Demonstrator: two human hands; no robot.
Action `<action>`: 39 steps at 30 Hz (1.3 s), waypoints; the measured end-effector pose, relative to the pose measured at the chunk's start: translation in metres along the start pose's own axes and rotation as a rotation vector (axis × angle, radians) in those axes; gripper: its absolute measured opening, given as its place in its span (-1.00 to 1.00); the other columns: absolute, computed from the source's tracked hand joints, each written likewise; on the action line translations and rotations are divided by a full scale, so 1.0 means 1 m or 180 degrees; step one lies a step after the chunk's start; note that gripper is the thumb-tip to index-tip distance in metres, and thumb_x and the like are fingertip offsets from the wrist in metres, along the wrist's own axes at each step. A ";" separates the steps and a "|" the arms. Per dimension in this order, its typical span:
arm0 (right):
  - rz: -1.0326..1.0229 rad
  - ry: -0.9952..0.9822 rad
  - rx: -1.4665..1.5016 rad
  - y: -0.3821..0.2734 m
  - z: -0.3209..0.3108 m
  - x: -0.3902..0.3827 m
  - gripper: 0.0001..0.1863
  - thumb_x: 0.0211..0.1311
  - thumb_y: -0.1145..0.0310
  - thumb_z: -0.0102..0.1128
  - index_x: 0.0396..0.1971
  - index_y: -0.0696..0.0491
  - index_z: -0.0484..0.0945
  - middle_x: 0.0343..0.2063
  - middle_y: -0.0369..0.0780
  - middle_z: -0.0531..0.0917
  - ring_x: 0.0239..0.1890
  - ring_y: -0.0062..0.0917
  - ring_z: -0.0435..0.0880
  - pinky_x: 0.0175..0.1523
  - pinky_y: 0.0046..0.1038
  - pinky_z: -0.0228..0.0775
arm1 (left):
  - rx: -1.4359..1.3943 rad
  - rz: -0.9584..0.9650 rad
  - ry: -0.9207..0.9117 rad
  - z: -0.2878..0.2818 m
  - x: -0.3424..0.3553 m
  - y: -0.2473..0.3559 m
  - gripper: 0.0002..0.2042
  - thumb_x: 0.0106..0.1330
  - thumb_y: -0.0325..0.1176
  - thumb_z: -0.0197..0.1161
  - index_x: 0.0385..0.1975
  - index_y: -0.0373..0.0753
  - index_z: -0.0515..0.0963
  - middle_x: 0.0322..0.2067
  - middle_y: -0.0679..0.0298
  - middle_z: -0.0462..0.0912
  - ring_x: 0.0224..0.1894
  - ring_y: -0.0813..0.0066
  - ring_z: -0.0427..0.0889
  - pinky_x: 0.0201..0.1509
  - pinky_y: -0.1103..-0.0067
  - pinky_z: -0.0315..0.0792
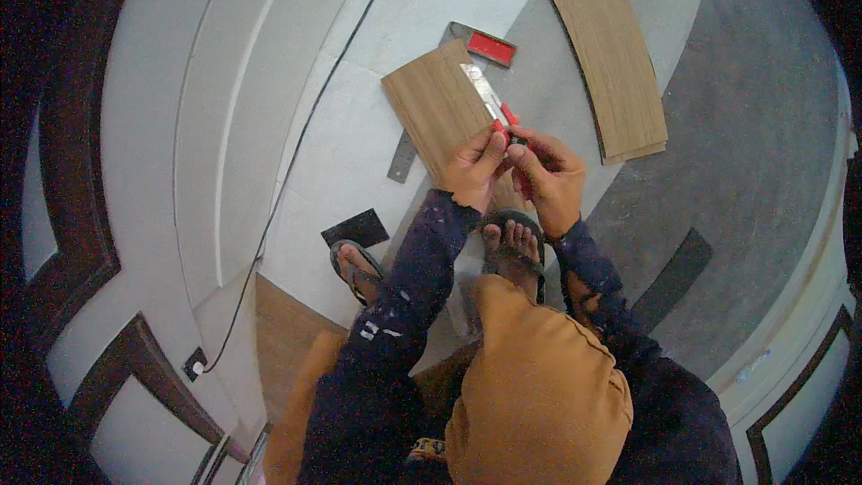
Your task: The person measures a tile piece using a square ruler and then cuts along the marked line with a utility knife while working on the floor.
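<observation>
Both hands meet over a wood-look plank [431, 94] on the floor, fingers closed around a red and silver utility knife [489, 94]. My left hand [474, 171] pinches its red part from the left. My right hand [552, 178] grips the black lower end, its fingertips partly hidden. The knife's silver part points away from me over the plank's right edge. Just beyond the plank's far end lies a try square with a red-faced handle [491, 47]. A metal strip [402, 160], perhaps its blade, sticks out from under the plank's left side.
Long wood-look planks [615, 63] lie stacked at the far right. A dark strip [673, 278] and a small black piece [355, 229] rest on the floor. A black cable [314, 108] runs along the left to a wall socket [195, 364]. My sandalled foot [514, 247] is by the plank's near end.
</observation>
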State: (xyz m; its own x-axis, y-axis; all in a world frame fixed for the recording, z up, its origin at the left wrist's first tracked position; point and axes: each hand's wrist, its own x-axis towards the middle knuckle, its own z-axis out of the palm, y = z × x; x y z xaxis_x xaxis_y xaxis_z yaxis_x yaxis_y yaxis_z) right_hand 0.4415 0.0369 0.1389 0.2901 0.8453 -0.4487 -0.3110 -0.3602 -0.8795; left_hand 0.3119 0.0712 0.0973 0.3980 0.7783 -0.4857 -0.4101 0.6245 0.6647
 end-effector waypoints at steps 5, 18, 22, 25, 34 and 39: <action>0.0129 0.0500 -0.0041 -0.004 -0.002 -0.002 -0.71 0.22 0.39 0.41 -0.08 0.14 0.72 -0.27 -0.26 0.74 -0.40 -0.71 0.61 -0.30 -0.62 0.46 | 0.0167 -0.0035 -0.0219 0.001 0.013 -0.017 -0.62 0.51 -0.14 0.15 0.17 -0.24 0.52 -0.05 0.38 0.62 -0.05 0.60 0.58 0.10 0.57 0.50; -0.1027 -0.0246 -0.1837 0.072 0.015 0.071 -0.44 0.29 0.48 0.18 0.26 0.13 0.25 -0.29 -0.07 0.66 -0.41 -0.26 0.68 -0.29 -0.30 0.53 | 0.5324 0.2428 0.1509 -0.142 0.138 0.056 -0.72 0.28 -0.21 0.24 -0.05 -0.07 0.67 -0.03 0.26 0.60 0.11 0.14 0.46 0.23 0.24 0.32; -0.0536 -0.0673 -0.2729 0.064 0.049 0.091 -0.38 0.26 0.54 0.06 0.33 0.07 0.14 -0.11 0.21 0.58 -0.12 0.19 0.60 -0.02 -0.01 0.46 | 0.5634 0.2502 0.1890 -0.141 0.145 0.041 -0.79 0.33 -0.17 0.17 -0.16 -0.05 0.65 -0.14 0.28 0.62 -0.01 0.16 0.49 0.13 0.24 0.33; -0.1807 -0.0299 -0.2376 0.075 0.066 0.103 -0.37 0.28 0.53 0.04 0.35 0.05 0.13 -0.01 0.22 0.55 -0.03 0.17 0.58 0.03 0.00 0.45 | 0.5649 0.2943 0.2079 -0.135 0.150 0.038 -0.84 0.34 -0.18 0.17 -0.28 -0.08 0.61 -0.20 0.28 0.61 -0.06 0.18 0.50 0.08 0.24 0.32; -0.1649 -0.0347 -0.2957 0.096 0.074 0.101 -0.27 0.29 0.58 -0.01 0.46 -0.05 0.05 0.05 0.22 0.54 -0.01 0.18 0.56 0.07 0.01 0.43 | 0.5481 0.2679 0.1850 -0.138 0.146 0.037 -0.82 0.34 -0.14 0.18 -0.30 -0.07 0.59 -0.19 0.26 0.60 -0.09 0.18 0.54 0.02 0.25 0.37; -0.1243 -0.0482 -0.3092 0.088 0.077 0.099 -0.19 0.24 0.60 0.00 0.49 -0.15 0.01 -0.03 0.23 0.57 -0.06 0.20 0.57 0.00 0.05 0.43 | 0.5201 0.2843 0.1812 -0.136 0.144 0.041 -0.88 0.31 -0.18 0.23 -0.36 -0.05 0.58 -0.25 0.33 0.57 -0.13 0.24 0.52 -0.01 0.29 0.34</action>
State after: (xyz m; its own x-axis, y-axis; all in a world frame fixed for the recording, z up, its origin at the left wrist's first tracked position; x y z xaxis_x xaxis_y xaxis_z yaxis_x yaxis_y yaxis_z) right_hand 0.3730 0.1193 0.0296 0.0769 0.9869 -0.1418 0.6567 -0.1572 -0.7376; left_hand 0.2406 0.2176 -0.0231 0.1332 0.9227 0.3618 0.8574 -0.2904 0.4250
